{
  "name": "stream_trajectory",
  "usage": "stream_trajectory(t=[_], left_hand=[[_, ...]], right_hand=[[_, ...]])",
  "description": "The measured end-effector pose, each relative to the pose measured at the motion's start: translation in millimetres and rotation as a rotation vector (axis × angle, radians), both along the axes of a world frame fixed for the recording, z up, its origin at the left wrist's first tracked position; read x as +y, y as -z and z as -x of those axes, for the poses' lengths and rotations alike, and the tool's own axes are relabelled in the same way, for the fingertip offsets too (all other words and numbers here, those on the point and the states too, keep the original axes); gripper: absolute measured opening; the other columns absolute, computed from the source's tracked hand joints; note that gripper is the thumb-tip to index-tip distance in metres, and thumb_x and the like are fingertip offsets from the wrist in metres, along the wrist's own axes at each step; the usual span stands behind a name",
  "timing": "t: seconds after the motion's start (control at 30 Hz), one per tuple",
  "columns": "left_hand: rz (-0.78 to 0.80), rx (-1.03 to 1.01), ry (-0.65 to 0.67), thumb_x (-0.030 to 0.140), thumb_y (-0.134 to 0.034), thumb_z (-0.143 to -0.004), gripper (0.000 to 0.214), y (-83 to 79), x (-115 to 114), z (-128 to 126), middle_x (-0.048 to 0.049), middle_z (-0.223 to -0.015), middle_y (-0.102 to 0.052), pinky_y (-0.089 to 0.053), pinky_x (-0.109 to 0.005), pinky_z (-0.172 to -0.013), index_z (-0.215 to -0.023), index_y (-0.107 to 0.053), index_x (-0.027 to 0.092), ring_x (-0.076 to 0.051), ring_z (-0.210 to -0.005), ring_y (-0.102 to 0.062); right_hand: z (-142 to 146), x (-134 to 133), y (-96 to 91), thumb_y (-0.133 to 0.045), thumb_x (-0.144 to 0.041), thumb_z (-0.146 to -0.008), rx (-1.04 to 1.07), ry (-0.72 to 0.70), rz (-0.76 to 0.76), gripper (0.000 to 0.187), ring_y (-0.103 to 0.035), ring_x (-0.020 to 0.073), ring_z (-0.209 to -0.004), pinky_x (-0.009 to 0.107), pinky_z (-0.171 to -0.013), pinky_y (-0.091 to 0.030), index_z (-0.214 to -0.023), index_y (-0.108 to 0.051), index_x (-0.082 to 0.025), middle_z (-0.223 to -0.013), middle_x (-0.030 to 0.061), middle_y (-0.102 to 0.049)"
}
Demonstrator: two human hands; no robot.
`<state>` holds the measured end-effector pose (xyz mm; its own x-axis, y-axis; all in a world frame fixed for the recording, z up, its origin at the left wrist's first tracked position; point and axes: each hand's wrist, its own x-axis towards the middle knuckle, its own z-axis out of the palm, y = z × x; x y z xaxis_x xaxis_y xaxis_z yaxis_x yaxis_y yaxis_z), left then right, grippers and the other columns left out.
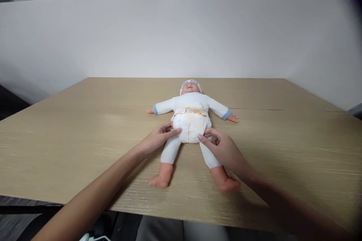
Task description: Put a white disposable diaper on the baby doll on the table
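Note:
A baby doll (pixel 190 100) in a white suit with blue cuffs lies on its back, head away from me, arms spread and legs apart toward me. Around its hips is a white diaper (pixel 189 127) with an orange patterned waistband. My left hand (pixel 158 136) pinches the diaper's leg edge on the left side, thumb on the front and fingers partly hidden behind. At the opposite leg edge, my right hand (pixel 222 147) has its thumb and curled fingers closed on the diaper. A white printed hat (pixel 190 81) covers the doll's head.
The doll rests on a wide wooden table (pixel 85 131), whose front edge runs just before my lap (pixel 181 229). A white partition (pixel 181 34) rises behind the table and along its right side. A dark object stands beyond the left edge.

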<state>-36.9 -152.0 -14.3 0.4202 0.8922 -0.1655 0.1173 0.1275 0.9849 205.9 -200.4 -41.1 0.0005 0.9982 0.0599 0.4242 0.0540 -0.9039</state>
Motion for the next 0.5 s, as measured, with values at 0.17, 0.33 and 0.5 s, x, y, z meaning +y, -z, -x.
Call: stream_trajectory(t=[0.17, 0.33, 0.5], left_hand=[[0.021, -0.071, 0.064, 0.052, -0.08, -0.086, 0.047, -1.2, 3.7, 2.9, -0.0114, -0.119, -0.075, -0.053, -0.043, -0.098, -0.115, -0.071, 0.017, -0.029, -0.109, -0.069], [0.023, -0.061, 0.086, 0.053, -0.079, -0.086, 0.044, 1.0, 8.2, 5.1, -0.0115, -0.113, -0.076, -0.054, -0.042, -0.095, -0.109, -0.072, 0.015, -0.028, -0.103, -0.07], [-0.005, -0.055, 0.064, 0.055, -0.078, -0.086, 0.043, 1.3, 6.8, 4.2, -0.011, -0.105, -0.076, -0.055, -0.041, -0.088, -0.105, -0.072, 0.016, -0.028, -0.097, -0.07]], right_hand=[[0.3, 2.5, 3.0, -0.072, -0.058, -0.09, 0.137, 0.005, -0.01, 0.038, -0.051, 0.0151, -0.065, 0.027, -0.057, -0.037, -0.095, -0.07, -0.02, -0.076, -0.0014, -0.064], [2.6, 0.2, 2.4, -0.071, -0.059, -0.091, 0.122, 0.027, -0.034, 0.038, -0.049, 0.0148, -0.064, 0.027, -0.055, -0.037, -0.096, -0.07, -0.021, -0.074, -0.0018, -0.062], [2.5, -2.5, 4.5, -0.068, -0.059, -0.092, 0.025, 0.056, -0.042, 0.039, -0.042, 0.0148, -0.061, 0.028, -0.053, -0.032, -0.099, -0.072, -0.022, -0.069, -0.003, -0.055]])
